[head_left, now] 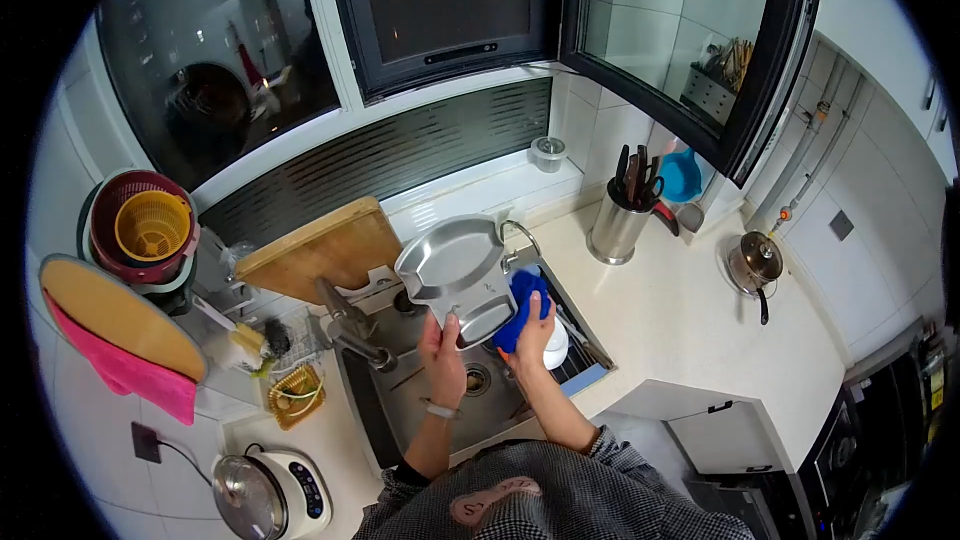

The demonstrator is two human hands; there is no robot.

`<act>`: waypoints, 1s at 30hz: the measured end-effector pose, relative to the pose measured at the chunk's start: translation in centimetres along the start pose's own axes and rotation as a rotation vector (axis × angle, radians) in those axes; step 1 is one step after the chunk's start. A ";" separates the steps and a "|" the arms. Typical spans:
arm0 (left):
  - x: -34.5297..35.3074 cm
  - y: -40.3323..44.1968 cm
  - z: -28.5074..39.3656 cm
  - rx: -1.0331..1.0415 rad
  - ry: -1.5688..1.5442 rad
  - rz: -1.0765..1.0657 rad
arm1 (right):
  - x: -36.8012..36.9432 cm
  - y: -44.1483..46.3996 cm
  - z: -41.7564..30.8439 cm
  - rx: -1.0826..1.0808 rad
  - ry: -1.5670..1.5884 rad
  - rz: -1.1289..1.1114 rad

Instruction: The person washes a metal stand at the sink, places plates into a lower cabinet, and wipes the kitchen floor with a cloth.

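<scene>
Over the sink, my left hand (442,365) grips the lower edge of a stainless steel divided tray (452,262), which is tilted up with its compartments showing. My right hand (536,336) is closed on a blue cloth (520,312) at the tray's right edge. Part of the cloth's contact with the tray is hidden. Below the hands is the steel sink (400,395) with its drain (477,378). A white bowl (556,348) sits in the dark rack (590,365) at the sink's right side, partly behind my right hand.
A faucet (355,330) reaches over the sink's left side. Behind it leans a wooden cutting board (320,250). A knife holder (618,230) and a lidded pot (755,262) stand on the right counter. An electric cooker (270,495) is at lower left; an open window (690,30) hangs above.
</scene>
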State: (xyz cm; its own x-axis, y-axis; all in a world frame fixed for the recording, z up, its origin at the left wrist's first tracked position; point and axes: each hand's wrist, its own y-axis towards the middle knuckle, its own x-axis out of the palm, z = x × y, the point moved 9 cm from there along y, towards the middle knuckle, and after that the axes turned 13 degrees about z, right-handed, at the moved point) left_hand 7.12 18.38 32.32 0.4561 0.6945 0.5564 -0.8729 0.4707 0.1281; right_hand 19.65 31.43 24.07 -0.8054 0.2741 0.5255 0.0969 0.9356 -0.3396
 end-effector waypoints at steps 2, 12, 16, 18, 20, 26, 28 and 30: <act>0.3 0.5 0.1 -0.001 -0.055 0.019 | 0.3 -2.4 -2.0 0.111 0.182 -0.070; 0.9 -0.9 -3.3 -0.352 -0.263 -0.058 | 1.5 -5.6 -7.2 -0.425 -0.001 -0.097; -0.9 -0.3 -5.8 -0.376 0.172 -0.033 | 3.2 -7.2 -10.0 -0.908 -0.379 -0.389; 1.2 -0.8 -7.0 -0.580 -0.126 -0.201 | 4.1 -9.6 -9.3 -1.048 -0.441 -0.693; 2.1 -0.8 -7.2 -0.637 -0.198 -0.244 | 4.1 -11.2 -7.9 -1.129 -0.514 -0.791; 1.1 -1.5 -6.9 -0.831 -0.444 -0.320 | 3.9 -13.5 -7.2 -1.240 -0.557 -0.964; -1.8 -0.5 -7.6 -0.763 -0.212 -0.116 | 3.7 -13.9 -6.0 -1.182 -0.621 -1.088; -1.9 -0.1 -6.8 -0.633 -0.189 -0.036 | 3.4 -14.5 -5.5 -1.171 -0.682 -1.160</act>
State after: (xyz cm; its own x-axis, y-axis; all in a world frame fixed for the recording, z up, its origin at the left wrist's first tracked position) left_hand 7.57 20.72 25.66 0.3946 0.5920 0.7027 -0.5614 0.7608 -0.3256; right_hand 18.72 20.00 35.11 -0.8031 -0.4235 -0.4190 -0.5610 0.3009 0.7712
